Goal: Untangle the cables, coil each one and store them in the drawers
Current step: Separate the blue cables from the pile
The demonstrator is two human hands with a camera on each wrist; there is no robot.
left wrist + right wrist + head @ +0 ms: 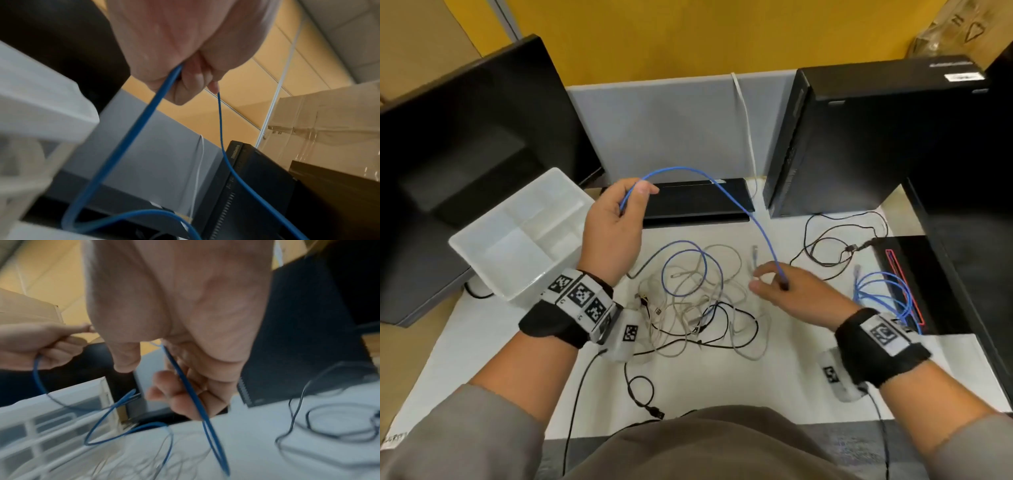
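A blue cable (766,241) arcs through the air between my two hands. My left hand (635,197) is raised above the table's back left and grips one stretch of it in curled fingers; the left wrist view shows the blue cable (144,116) dropping out of that left hand (185,81). My right hand (774,284) hovers low over the table with thumb and forefinger loose. Its other fingers curl round the blue cable (191,391), seen in the right hand (185,386). Below lies a tangle (698,308) of grey, black and blue cables. A translucent white drawer (524,240) stands at the left.
A coiled blue cable (883,294) lies on a black tray (941,294) at the right. A loose black cable (835,246) sits before the black PC tower (859,144). A monitor (465,137) stands behind the drawer; a black USB lead (643,394) lies near the front edge.
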